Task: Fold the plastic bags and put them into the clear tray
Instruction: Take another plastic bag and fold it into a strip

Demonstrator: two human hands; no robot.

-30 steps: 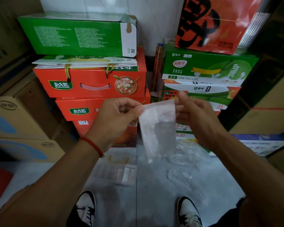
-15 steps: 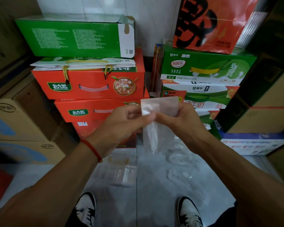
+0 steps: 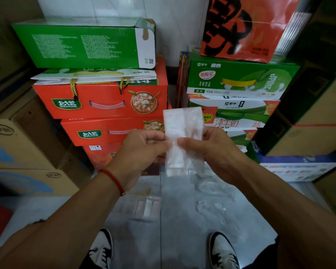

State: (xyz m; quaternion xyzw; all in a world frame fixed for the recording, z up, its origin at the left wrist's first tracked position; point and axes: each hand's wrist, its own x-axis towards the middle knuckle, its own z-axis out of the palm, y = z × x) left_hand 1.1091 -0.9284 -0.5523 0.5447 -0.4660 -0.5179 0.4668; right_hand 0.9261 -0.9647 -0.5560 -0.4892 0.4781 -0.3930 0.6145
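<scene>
Stacked cartons fill the back: red gift boxes [image 3: 99, 100] on the left under a green carton [image 3: 81, 45], green milk-drink cases [image 3: 239, 78] on the right with an orange paper bag [image 3: 246, 26] on top, brown cardboard boxes [image 3: 17, 148] at far left. Grey tiled floor [image 3: 182, 239] below, two black-and-white sneakers at the bottom edge. On the floor sits the clear tray [image 3: 142, 207], a few folded pieces already inside it; loose crumpled plastic bags [image 3: 211, 193] lie just beside it to the right, not yet folded. Both forearms reach in, red string bracelet [image 3: 114, 181] on the left wrist. Held up between the hands is one plastic bag [image 3: 183, 140], now a narrow upright strip; a second ago it was spread wider, a thumb pinching each top edge, so a lengthwise fold has just gone in and the hands have closed together at its middle. Left hand [image 3: 142, 150] pinches the strip's left edge with thumb and fingers; right hand [image 3: 209, 148] pinches the right edge the same way. Judgement: fold is partway, probably one more crosswise fold needed, then down into the tray. Thin film may spring open if the grip loosens.
</scene>
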